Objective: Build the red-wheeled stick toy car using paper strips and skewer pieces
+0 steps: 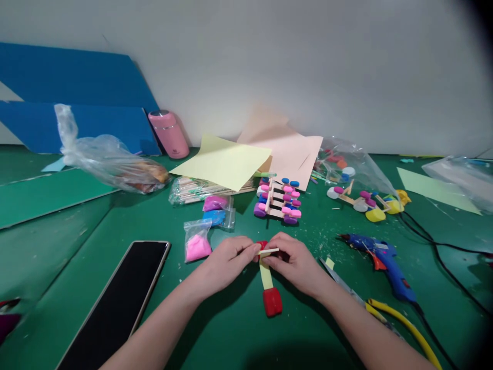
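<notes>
At the table's middle front, my left hand (235, 261) and my right hand (296, 262) meet, fingers closed in pinches. Between them is a small pale strip (269, 251), seen edge-on, with one end in each hand. Just under the fingers lies a light yellow paper strip (266, 276). A red block (273, 302) caps its near end, and another red piece (262, 243) shows at the far end, partly covered by my hands. Whether my fingertips also press on the yellow strip is hard to see.
Beyond my hands stand small stick models with pink, blue and purple wheels (277, 200). Clay packets (197, 248) and a phone (119, 298) lie left. To the right are scissors (342, 282), a blue glue gun (385, 259) with its cord, and yellow-handled pliers (408, 321).
</notes>
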Demonstrator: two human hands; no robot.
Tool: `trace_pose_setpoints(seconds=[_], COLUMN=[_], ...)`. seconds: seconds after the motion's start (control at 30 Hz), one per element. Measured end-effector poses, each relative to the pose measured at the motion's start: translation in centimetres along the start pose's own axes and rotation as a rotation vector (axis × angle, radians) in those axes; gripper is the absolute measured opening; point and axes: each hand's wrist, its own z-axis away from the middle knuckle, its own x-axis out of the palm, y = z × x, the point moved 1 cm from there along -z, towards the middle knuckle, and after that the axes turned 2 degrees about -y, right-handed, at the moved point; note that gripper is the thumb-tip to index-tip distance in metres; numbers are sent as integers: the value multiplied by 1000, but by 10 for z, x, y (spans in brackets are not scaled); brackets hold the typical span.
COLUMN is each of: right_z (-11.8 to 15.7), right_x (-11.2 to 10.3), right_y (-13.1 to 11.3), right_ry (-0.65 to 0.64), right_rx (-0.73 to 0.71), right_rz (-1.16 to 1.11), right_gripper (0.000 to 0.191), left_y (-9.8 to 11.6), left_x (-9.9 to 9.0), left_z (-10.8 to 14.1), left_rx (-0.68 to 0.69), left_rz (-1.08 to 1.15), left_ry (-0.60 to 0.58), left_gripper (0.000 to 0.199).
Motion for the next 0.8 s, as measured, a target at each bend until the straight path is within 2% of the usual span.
trace_pose_setpoints(seconds=[0.13, 0.23, 0.6, 0.8], right_z=[-1, -1, 0, 0], right_x=[-1, -1, 0, -1], right_y=[-2, -1, 2, 2], right_ry=[-11, -7, 6, 0], right_rx=[-13, -12, -30, -30], right_rz=[4, 17, -5, 7], right_gripper=[9, 7, 8, 8], left_y=[3, 5, 12, 8], left_x=[-6, -9, -11, -9], left_z=[-1, 0, 1, 1], left_rx=[68, 123, 217, 272], left_rz=[-72, -109, -356, -414], left_ry=[-85, -108, -103, -81], left_gripper=[34, 31, 32, 31])
